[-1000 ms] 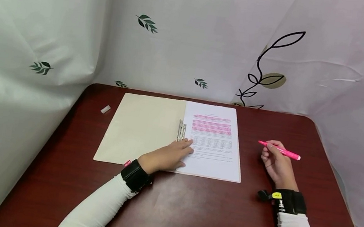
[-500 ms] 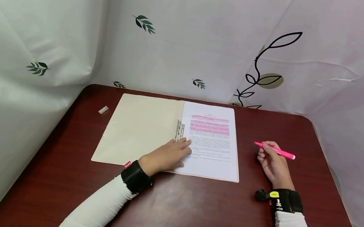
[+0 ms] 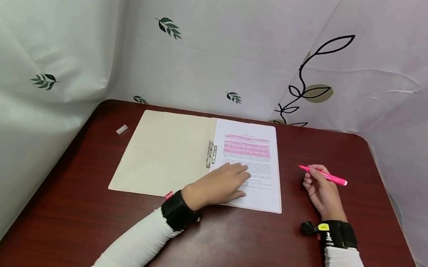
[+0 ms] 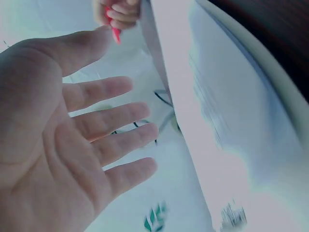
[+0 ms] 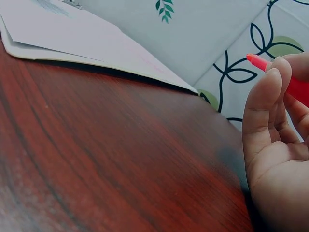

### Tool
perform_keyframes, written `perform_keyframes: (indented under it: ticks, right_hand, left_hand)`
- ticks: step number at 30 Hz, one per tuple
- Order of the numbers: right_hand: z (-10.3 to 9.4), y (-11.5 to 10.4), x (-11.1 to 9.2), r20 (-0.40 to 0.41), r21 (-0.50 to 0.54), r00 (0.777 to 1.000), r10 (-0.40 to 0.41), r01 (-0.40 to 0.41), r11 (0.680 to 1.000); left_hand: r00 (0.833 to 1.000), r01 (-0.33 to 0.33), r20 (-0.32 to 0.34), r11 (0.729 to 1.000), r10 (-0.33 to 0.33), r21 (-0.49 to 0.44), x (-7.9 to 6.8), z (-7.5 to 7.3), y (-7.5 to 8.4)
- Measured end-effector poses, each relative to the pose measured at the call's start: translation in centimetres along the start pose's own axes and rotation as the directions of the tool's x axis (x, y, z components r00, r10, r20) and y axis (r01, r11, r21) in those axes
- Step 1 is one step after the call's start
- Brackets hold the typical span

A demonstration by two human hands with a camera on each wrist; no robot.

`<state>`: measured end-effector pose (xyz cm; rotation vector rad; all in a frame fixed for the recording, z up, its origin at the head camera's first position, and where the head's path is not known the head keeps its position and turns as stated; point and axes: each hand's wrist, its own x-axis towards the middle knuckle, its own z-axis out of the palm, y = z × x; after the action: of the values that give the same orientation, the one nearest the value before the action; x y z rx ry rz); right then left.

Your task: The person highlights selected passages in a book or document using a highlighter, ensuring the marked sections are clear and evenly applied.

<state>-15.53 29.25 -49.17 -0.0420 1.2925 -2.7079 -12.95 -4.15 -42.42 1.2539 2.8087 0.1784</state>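
An open cream folder (image 3: 166, 154) lies on the table, with printed sheets (image 3: 258, 199) on its right side. Pink highlighting covers the upper lines of the top page. A metal clip (image 3: 211, 154) sits at the fold. My left hand (image 3: 219, 184) is over the lower part of the page; its fingers are spread and straight, and the left wrist view shows the palm with nothing in it. To the right of the folder, my right hand (image 3: 324, 194) holds a pink highlighter (image 3: 332, 178) between thumb and fingers, its tip pointing left toward the page.
A small white eraser-like block (image 3: 122, 129) lies left of the folder. The dark red wooden table (image 3: 246, 256) ends at a pale curtain (image 3: 209, 50) with leaf prints behind it. Black straps (image 3: 180, 211) with cameras are on both wrists.
My left hand has moved right from the clip onto the page, uncovering the clip's lower end. My right hand shifted slightly left in view, still holding the highlighter.
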Motion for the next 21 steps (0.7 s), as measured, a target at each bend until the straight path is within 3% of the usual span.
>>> perform_keyframes:
  ticks: [4,9,14,21]
  right_hand:
    - [-0.1,0.0,0.0,-0.004,-0.012,1.0,-0.004,0.004,1.0]
    - [-0.1,0.0,0.0,-0.009,-0.015,1.0,-0.006,0.006,1.0]
    - [-0.1,-0.1,0.1,0.009,-0.009,1.0,0.003,-0.003,1.0]
    - [-0.1,0.0,0.1,0.013,-0.034,1.0,0.008,-0.008,0.999]
  left_hand:
    - [0.999,-0.04,-0.019,0.998,0.041,0.042,2.4,0.5,2.1]
    - [0.999,-0.002,0.036,0.998,0.0,0.068,4.4,1.7,4.4]
    - [0.993,0.052,0.099,0.995,-0.06,0.086,4.9,2.7,5.7]
    - [0.993,0.062,0.096,0.995,-0.07,0.084,4.9,3.1,5.9]
